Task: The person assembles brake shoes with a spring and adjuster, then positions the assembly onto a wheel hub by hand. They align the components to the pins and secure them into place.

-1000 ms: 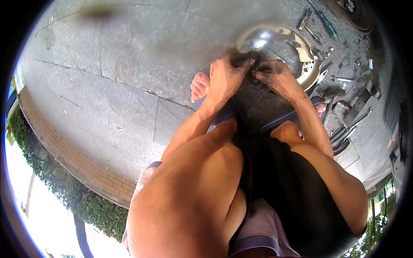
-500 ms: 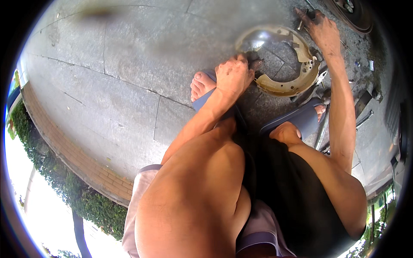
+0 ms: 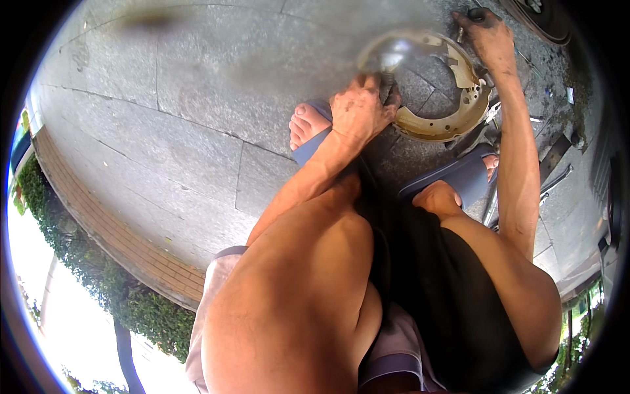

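Two curved, tan brake shoes (image 3: pixel 446 129) lie on the paving in a ring, one end blurred by glare. At the ring's left side my left hand (image 3: pixel 359 110) is closed, thumb and fingers around a dark ribbed piece (image 3: pixel 387 85) that looks like a coil spring. Beyond the ring's upper right, my right hand (image 3: pixel 491 44) has its fingers curled around a small dark part (image 3: pixel 477 14). A short shiny metal piece (image 3: pixel 461 34) shows beside those fingers. The exact kind of what the right hand holds is hidden by the fingers.
My sandalled feet stand by the ring, the left sandal (image 3: pixel 311 150) and right sandal (image 3: pixel 453 177). Wrenches (image 3: pixel 556 180) and a dark flat bar (image 3: pixel 555 155) lie to the right. A round dark wheel part (image 3: pixel 538 20) sits at the far right.
My left hand has turned slightly, and the ribbed piece now stands more upright in its fingers. The right hand has shifted a little, its fingers curling more around the dark part.
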Motion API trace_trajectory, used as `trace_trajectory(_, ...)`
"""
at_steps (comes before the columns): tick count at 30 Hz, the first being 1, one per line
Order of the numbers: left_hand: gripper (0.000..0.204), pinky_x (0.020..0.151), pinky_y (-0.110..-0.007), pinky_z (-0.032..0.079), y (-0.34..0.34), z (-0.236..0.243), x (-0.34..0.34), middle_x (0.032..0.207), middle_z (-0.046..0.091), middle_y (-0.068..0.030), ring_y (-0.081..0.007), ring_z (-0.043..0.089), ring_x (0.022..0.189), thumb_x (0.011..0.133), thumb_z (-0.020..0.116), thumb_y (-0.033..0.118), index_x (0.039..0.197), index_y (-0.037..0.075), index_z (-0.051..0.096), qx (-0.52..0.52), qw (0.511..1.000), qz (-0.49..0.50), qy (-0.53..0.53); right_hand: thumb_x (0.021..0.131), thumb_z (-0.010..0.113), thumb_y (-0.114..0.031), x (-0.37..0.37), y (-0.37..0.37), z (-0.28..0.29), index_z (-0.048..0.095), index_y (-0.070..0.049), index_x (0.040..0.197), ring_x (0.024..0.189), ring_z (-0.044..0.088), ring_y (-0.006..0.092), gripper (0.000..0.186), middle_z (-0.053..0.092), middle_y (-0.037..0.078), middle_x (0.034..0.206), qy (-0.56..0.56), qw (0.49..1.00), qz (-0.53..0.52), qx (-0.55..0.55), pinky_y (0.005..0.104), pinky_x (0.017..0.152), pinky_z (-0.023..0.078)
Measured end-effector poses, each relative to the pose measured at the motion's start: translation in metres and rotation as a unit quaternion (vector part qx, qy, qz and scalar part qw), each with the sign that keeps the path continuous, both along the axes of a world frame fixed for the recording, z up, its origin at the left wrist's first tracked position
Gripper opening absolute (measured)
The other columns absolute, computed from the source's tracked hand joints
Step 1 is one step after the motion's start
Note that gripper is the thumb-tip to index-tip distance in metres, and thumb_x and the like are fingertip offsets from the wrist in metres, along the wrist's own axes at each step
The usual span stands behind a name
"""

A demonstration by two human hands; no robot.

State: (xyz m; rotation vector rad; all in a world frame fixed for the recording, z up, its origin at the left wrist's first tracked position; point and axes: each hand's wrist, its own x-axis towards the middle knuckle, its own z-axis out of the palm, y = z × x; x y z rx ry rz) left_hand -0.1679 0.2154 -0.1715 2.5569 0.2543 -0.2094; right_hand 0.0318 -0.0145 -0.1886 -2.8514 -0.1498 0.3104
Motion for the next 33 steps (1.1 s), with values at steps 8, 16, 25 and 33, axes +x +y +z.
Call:
trace_trajectory(8, 0.041, 0.076, -0.043, 0.057, 0.006, 0.012, 0.005, 0.094, 0.073, -0.0189, -0.0382, 0.072, 0.081, 0.079, 0.079, 0.034, 0.101, 0.000, 0.072, -0.125, 0.990, 0.061, 0.009, 0.086, 0.082, -0.036, -0.026, 0.004, 0.034, 0.070, 0.004, 0.111, 0.077, 0.068, 0.0118, 0.049, 0.074, 0.008, 0.088, 0.140, 0.891, -0.231, 0.366, 0.0245, 0.071, 0.051)
trace_trajectory(16, 0.043, 0.073, -0.038, 0.057, 0.011, 0.008, 0.001, 0.081, 0.074, -0.0171, -0.0278, 0.073, 0.074, 0.079, 0.079, 0.033, 0.101, -0.003, 0.071, -0.235, 0.958, 0.136, 0.089, 0.093, 0.076, -0.025, -0.102, 0.078, 0.064, 0.066, 0.009, 0.113, 0.080, 0.073, 0.0159, 0.041, 0.076, 0.013, 0.090, 0.167, 0.894, -0.187, 0.372, 0.0260, 0.074, 0.058)
trace_trajectory(25, 0.041, 0.071, -0.034, 0.055, 0.012, 0.005, -0.005, 0.082, 0.074, -0.0154, -0.0216, 0.071, 0.072, 0.084, 0.078, 0.029, 0.108, -0.004, 0.071, -0.291, 0.940, 0.164, 0.074, 0.086, 0.080, -0.033, -0.123, 0.093, 0.046, 0.071, 0.004, 0.100, 0.078, 0.075, 0.0205, 0.040, 0.077, 0.013, 0.085, 0.066, 0.926, -0.174, 0.328, 0.0326, 0.076, 0.056)
trace_trajectory(33, 0.038, 0.071, -0.031, 0.053, 0.017, 0.005, -0.010, 0.086, 0.075, -0.0140, -0.0155, 0.068, 0.075, 0.088, 0.076, 0.026, 0.109, -0.005, 0.072, -0.331, 0.925, 0.163, 0.090, 0.088, 0.079, -0.034, -0.139, 0.096, 0.040, 0.069, 0.004, 0.102, 0.077, 0.074, 0.0185, 0.042, 0.077, 0.013, 0.086, 0.034, 0.923, -0.149, 0.354, 0.0305, 0.073, 0.056)
